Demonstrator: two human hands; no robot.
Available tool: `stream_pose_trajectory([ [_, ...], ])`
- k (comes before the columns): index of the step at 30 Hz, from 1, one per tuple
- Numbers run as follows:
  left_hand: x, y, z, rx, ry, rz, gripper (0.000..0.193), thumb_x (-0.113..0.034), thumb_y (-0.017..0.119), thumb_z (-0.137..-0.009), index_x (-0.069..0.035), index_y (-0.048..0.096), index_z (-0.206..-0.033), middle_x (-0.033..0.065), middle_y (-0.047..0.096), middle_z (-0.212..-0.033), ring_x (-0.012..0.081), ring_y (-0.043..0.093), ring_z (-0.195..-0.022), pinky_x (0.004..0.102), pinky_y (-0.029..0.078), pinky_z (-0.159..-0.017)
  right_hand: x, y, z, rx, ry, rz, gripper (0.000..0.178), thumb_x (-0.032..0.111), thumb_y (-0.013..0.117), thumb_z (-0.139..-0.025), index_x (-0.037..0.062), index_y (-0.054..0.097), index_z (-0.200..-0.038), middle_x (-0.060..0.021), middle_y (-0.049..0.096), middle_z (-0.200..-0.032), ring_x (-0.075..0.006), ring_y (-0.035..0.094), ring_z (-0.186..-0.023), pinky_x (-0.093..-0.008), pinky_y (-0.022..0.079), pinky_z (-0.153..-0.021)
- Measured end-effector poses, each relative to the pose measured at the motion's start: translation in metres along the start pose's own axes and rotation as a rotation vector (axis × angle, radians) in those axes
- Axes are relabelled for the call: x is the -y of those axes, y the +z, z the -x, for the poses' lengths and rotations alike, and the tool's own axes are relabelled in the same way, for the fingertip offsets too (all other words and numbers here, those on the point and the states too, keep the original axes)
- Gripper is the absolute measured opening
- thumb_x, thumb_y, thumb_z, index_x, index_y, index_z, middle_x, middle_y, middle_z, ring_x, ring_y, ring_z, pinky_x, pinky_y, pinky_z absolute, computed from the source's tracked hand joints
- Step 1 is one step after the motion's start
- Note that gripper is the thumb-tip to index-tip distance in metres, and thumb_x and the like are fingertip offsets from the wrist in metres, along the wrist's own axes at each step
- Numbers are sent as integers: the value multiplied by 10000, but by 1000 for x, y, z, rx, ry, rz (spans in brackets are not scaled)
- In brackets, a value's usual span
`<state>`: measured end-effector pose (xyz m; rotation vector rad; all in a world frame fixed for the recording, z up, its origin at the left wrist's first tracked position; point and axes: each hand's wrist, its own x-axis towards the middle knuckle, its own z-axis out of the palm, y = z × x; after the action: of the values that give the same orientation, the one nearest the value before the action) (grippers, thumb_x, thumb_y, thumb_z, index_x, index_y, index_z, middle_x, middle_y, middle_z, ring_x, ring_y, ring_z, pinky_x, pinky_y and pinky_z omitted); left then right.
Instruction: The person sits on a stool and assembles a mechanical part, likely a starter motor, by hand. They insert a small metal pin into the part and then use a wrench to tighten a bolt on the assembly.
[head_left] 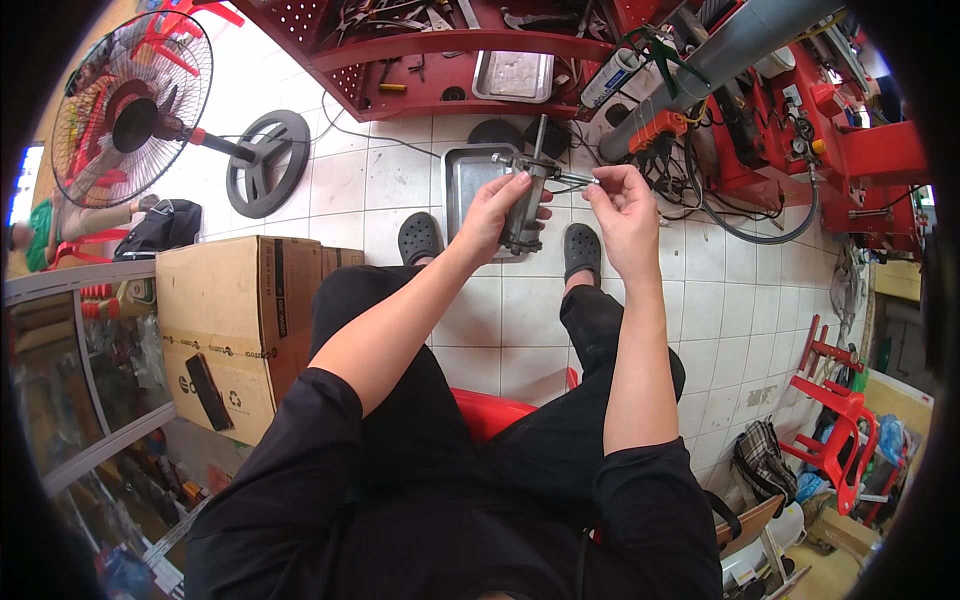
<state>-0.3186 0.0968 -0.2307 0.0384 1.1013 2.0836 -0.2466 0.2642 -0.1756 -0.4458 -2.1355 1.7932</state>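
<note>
My left hand is wrapped round a grey metal cylinder assembly, held tilted in front of my knees. A straight rod sticks out of its far end, and small fittings show at both ends. To its right, my right hand is closed, thumb and fingertips pinching a thin shiny metal rod that reaches to the upper part of the assembly. Exactly what kind of piece the thin rod is cannot be made out. Beneath the hands, a metal tray lies on the tiled floor, partly hidden by the assembly.
Ahead stands a red tool cart with tools and a smaller tray. At left are a fan and a cardboard box with a phone on it. Red machinery, hoses and cables lie at right; red stools stand lower right.
</note>
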Motion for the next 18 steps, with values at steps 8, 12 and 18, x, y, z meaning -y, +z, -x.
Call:
stream_pose_trajectory([
  [8,1,-3,0,0,8,-16,377,-366,579,-925,-16,576,-1066,109,654,-966,192,660,-810,312,536,-642,5,-2,2,49,170,-12,233,209,595,-931,-15,585,-992,-41,630,-763,-103,621,-661,-195,442,-593],
  [12,1,-1,0,5,14,-40,363,-353,577,-928,-13,581,-1054,109,655,-964,187,658,-804,305,532,-647,8,-1,2,25,225,24,257,246,590,-938,-9,594,-970,-42,629,-736,-101,617,-622,-203,437,-556],
  [18,2,1,1,-5,27,-86,360,-345,580,-927,-7,582,-1051,107,659,-951,186,657,-805,300,528,-654,8,3,2,-57,193,21,266,257,596,-935,-10,594,-947,-44,630,-755,-98,624,-653,-196,438,-560],
])
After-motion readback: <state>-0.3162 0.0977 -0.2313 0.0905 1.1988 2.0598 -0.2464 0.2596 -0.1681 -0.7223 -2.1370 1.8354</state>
